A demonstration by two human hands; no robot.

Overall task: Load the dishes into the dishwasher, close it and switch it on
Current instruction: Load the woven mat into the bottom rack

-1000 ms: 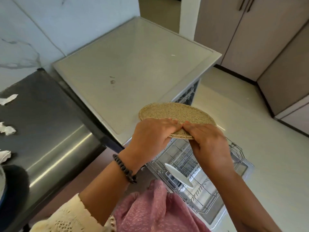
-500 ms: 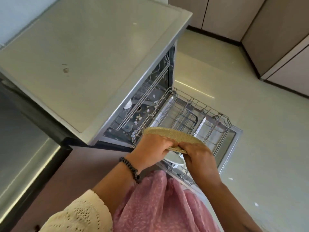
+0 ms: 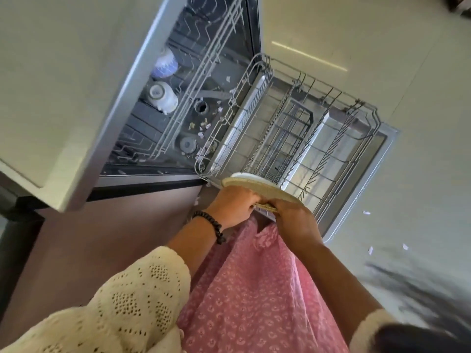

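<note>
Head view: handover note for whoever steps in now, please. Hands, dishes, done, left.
Left hand and right hand both grip the speckled plate by its near edge, over the near corner of the pulled-out lower rack.
A white dish already sits in that rack; two cups sit on the upper rack.
Left: slot the plate, push the rack in, close the door, switch on.

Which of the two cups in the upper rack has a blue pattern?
The farther cup, deeper inside the dishwasher; the nearer cup is plain white.
</note>
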